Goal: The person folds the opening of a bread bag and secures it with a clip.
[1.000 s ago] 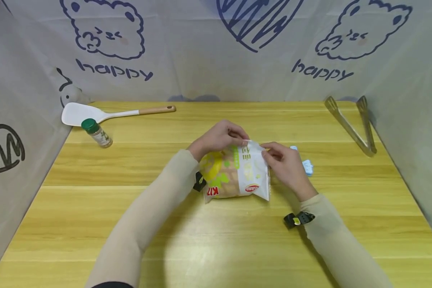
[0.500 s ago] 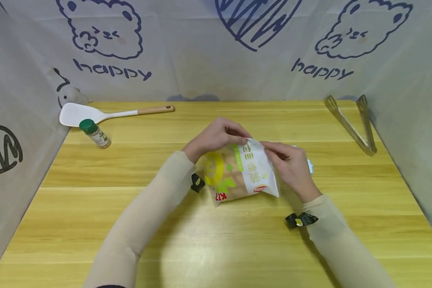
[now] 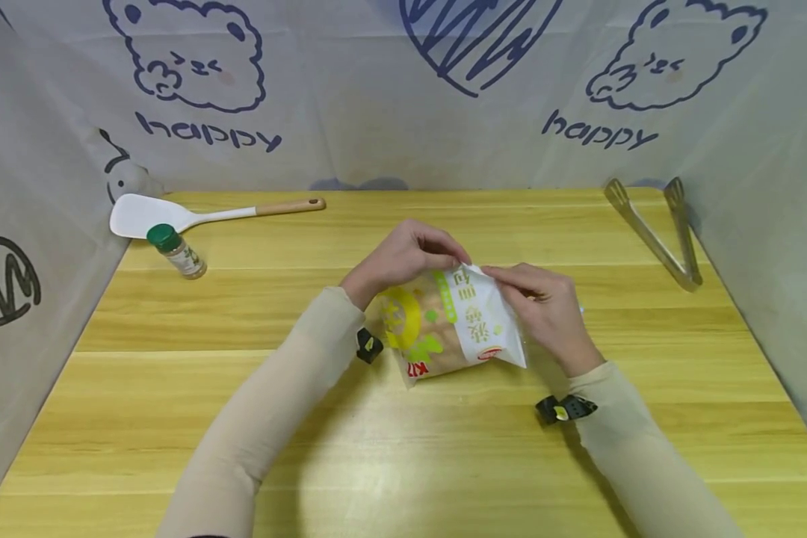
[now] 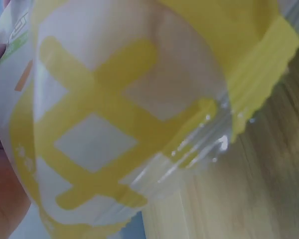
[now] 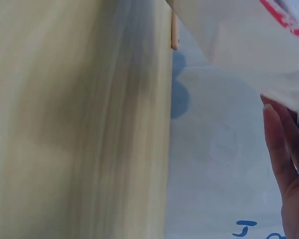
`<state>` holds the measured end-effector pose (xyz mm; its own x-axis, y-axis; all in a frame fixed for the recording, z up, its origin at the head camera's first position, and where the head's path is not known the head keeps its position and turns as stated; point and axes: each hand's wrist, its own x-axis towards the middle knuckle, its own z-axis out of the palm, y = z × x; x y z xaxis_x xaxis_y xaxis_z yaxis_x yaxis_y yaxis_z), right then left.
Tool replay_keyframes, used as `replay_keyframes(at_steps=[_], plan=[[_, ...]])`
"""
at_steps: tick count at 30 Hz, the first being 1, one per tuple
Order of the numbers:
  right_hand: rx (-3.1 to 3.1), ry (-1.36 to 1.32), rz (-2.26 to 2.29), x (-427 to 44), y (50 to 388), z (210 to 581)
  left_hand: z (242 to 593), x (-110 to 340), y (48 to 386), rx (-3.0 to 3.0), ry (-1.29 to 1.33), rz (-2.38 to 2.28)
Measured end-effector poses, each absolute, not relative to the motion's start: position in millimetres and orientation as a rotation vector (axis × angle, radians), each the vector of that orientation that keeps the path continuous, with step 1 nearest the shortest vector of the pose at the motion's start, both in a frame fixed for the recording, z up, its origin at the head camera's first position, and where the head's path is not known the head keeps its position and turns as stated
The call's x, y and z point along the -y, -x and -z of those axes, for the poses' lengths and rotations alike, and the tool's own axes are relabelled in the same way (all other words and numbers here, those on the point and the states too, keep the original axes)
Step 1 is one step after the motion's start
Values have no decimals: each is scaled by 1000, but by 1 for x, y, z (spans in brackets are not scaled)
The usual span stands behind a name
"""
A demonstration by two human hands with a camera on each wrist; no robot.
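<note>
A packaged bread bun in a plastic bag, printed yellow, green and white, hangs tilted at the middle of the table. My left hand pinches the bag's far edge with thumb and fingers. Close beside it, my right hand pinches the same white edge. The bag's seam looks unbroken where it shows; the part under the fingers is hidden. In the left wrist view the bag fills most of the picture, its yellow crimped end at the right. The right wrist view shows the pale underside of the bag.
A white spatula with a wooden handle lies at the back left, a green-capped seasoning jar in front of it. Metal tongs lie spread at the back right. A small light-blue thing is mostly hidden behind my right hand. Cloth walls enclose the table.
The bag has turned slightly and shifted a little right. My right hand has moved its grip along the edge closer to my left hand, covering more of the light-blue thing.
</note>
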<state>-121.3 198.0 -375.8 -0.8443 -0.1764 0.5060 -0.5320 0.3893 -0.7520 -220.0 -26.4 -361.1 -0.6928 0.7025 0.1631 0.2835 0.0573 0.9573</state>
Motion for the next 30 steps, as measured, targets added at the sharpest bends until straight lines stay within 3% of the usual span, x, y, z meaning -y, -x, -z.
replay_keyframes(at_steps=[6, 17, 30], plan=[[2346, -620, -1505, -194, 114, 353, 358, 24, 217, -1987, -1019, -1680], [2591, -235, -1579, -198, 130, 369, 358, 22, 216, -1999, -1040, -1668], [2685, -276, -1462, -197, 132, 370, 359, 21, 217, -2022, -982, -1661]])
